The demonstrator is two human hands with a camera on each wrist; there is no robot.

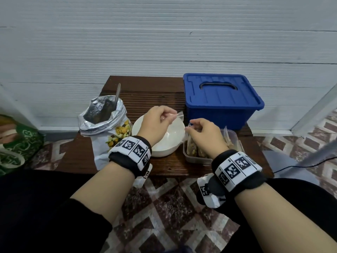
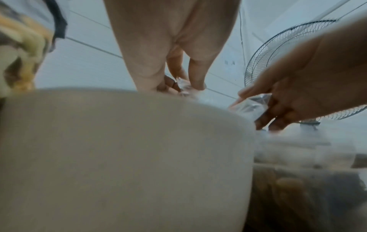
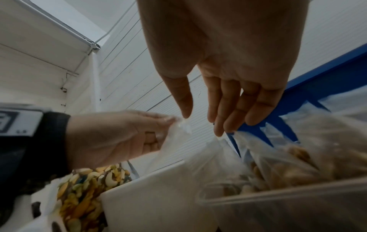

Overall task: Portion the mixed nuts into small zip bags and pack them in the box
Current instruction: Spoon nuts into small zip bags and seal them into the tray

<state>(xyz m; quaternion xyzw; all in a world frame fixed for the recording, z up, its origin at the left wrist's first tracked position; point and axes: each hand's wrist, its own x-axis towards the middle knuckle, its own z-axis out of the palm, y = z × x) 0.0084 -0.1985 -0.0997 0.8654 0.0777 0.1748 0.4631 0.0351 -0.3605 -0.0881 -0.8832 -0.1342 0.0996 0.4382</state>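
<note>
Left hand (image 1: 159, 119) pinches an empty clear small zip bag (image 1: 179, 114) over the round white bowl (image 1: 165, 149); right hand (image 1: 203, 131) pinches its other edge. Closed blue plastic box (image 1: 221, 100) at 1 o'clock, foil nut pouch (image 1: 104, 118) at 10 on the bench (image 1: 145, 92). Label unreadable.

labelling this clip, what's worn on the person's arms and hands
Both forearms are bare, with black sleeves pushed up near the elbows. Each wrist carries a black padded band faced with white tiles printed with black square markers. The left hand and right hand wear no gloves.

spoon (image 1: 117, 96) bowl hidden in nut bag (image 1: 102, 115), blue box (image 1: 221, 99) contents perhaps unseeable
</note>
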